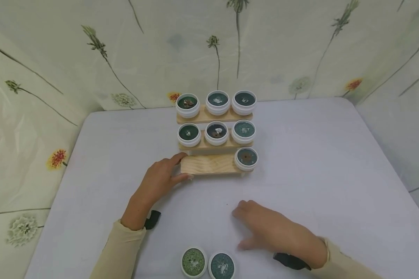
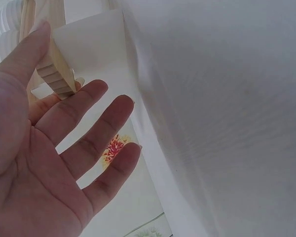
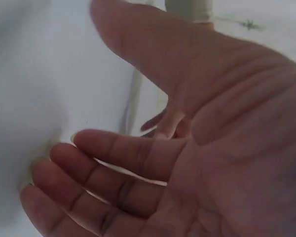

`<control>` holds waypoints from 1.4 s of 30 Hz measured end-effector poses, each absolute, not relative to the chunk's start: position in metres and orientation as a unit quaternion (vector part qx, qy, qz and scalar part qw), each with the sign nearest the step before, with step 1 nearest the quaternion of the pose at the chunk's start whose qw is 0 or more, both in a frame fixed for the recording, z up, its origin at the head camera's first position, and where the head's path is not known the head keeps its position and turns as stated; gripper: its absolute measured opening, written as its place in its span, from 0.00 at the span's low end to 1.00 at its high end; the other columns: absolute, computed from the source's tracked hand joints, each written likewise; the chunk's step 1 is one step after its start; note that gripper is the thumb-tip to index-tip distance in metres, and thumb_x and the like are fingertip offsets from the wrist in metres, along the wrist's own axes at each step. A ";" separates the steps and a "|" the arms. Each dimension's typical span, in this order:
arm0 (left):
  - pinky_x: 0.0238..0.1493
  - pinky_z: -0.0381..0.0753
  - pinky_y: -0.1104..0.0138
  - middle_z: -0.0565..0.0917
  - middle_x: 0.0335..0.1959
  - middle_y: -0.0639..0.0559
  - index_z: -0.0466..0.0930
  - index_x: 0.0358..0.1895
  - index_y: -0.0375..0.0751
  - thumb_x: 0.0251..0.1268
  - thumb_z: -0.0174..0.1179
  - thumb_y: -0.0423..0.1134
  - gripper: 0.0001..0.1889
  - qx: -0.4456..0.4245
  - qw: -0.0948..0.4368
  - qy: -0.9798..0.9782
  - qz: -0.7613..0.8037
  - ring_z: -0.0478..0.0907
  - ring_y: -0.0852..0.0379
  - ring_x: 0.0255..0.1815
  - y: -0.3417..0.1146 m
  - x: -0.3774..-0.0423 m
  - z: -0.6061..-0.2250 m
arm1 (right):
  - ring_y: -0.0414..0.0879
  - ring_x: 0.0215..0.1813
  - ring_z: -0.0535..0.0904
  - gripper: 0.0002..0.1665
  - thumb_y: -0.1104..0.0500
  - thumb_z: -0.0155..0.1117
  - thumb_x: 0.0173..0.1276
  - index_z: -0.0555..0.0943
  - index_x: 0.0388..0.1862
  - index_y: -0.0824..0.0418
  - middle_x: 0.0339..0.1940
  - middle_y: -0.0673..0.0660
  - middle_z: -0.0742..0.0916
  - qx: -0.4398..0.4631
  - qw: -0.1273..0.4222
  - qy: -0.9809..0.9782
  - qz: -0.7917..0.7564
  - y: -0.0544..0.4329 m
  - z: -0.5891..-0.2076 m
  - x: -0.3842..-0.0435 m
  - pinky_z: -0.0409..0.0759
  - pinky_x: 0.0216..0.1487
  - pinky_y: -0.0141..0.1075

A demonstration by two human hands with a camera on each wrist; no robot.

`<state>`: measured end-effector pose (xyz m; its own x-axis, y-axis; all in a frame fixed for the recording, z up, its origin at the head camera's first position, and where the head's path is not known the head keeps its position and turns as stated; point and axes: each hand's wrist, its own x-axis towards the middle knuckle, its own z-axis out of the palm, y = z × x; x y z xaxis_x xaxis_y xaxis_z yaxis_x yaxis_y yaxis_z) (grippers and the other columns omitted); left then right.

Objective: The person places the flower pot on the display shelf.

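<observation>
A stepped wooden rack stands toward the back of the table. My left hand pinches the left end of its lowest step, thumb at the front edge and index finger behind. In the left wrist view, the pale wood end sits between thumb and index finger while the other fingers spread loosely. One round white jar with a dark top stands at the right end of that step. Over the table in front, my right hand is slightly blurred, holding nothing, its fingers extended and thumb apart.
Three white jars line the middle step, and three more the top one. Near the front edge of view, a light green-topped jar sits beside a blue-green-topped jar. A flowered sheet hangs behind the white table.
</observation>
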<state>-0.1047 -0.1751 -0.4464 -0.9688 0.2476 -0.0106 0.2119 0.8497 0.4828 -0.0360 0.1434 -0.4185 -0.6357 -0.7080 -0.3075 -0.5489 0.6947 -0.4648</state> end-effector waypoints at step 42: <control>0.53 0.83 0.48 0.88 0.54 0.41 0.73 0.74 0.50 0.64 0.74 0.55 0.37 0.113 0.044 0.963 0.241 0.86 0.42 0.51 -0.175 -0.106 -0.446 | 0.48 0.59 0.78 0.38 0.50 0.82 0.60 0.78 0.64 0.64 0.59 0.56 0.81 -0.440 0.112 0.875 -0.170 0.111 -0.421 -0.037 0.80 0.61 0.42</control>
<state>-0.1059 -0.1746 -0.4462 -0.9706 0.2386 -0.0306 0.1961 0.8586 0.4737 -0.0365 0.1107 -0.4210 -0.5884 -0.8073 -0.0455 -0.7314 0.5555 -0.3957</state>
